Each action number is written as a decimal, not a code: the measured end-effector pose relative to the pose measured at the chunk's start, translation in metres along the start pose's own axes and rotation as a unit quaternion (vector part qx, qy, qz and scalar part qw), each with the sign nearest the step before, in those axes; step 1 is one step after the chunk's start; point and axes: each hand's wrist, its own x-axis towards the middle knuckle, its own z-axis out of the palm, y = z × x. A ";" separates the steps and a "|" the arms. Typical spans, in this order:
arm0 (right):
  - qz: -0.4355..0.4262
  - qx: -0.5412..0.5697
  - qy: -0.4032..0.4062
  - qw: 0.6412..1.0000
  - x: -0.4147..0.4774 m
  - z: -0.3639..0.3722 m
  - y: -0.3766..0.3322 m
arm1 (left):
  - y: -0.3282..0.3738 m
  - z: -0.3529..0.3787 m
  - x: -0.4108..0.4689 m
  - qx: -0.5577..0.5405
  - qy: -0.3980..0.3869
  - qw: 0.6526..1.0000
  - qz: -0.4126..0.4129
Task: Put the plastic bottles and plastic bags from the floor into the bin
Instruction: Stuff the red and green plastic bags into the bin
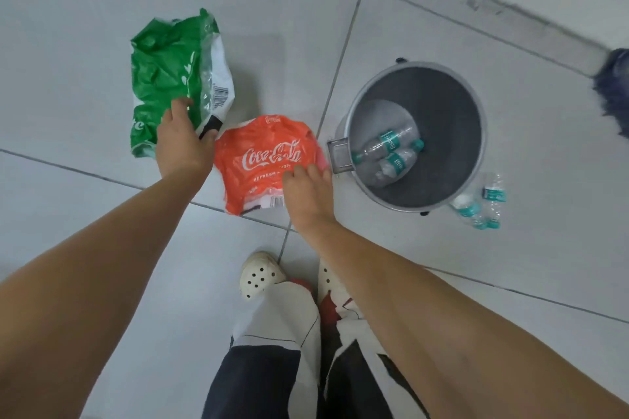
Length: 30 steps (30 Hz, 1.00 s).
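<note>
Resting loosely spread, the left hand (182, 143) touches the green bag (170, 78), the right hand (306, 187) the red bag (262, 160).

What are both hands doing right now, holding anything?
Left hand: open, fingers spread over the green bag, nothing gripped yet.
Right hand: open, resting on the red bag, not closed on it.

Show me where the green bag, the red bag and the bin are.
green bag (163, 78): head view, on its crumpled green middle.
red bag (262, 150): head view, on the white logo.
bin (476, 102): head view, on the right inner wall.
</note>
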 end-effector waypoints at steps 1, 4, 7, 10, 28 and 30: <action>-0.009 -0.003 -0.002 1.000 -0.007 -0.013 -0.004 | 0.010 -0.011 -0.005 -0.004 0.000 1.000 0.001; -0.024 0.013 0.011 1.000 -0.031 -0.058 -0.009 | 0.049 -0.045 -0.024 -0.023 0.000 0.999 0.022; -0.027 0.030 0.028 0.999 -0.055 -0.104 -0.010 | 0.088 -0.077 -0.043 -0.048 0.005 0.998 0.044; -0.023 0.029 0.042 0.998 -0.079 -0.142 0.000 | 0.120 -0.103 -0.061 -0.058 0.008 0.996 0.074; 0.068 -0.012 0.180 0.981 -0.203 -0.238 0.081 | 0.217 -0.188 -0.109 0.124 0.030 0.953 0.275; 0.102 -0.058 0.179 0.977 -0.213 -0.240 0.103 | 0.215 -0.183 -0.117 0.191 0.013 0.935 0.299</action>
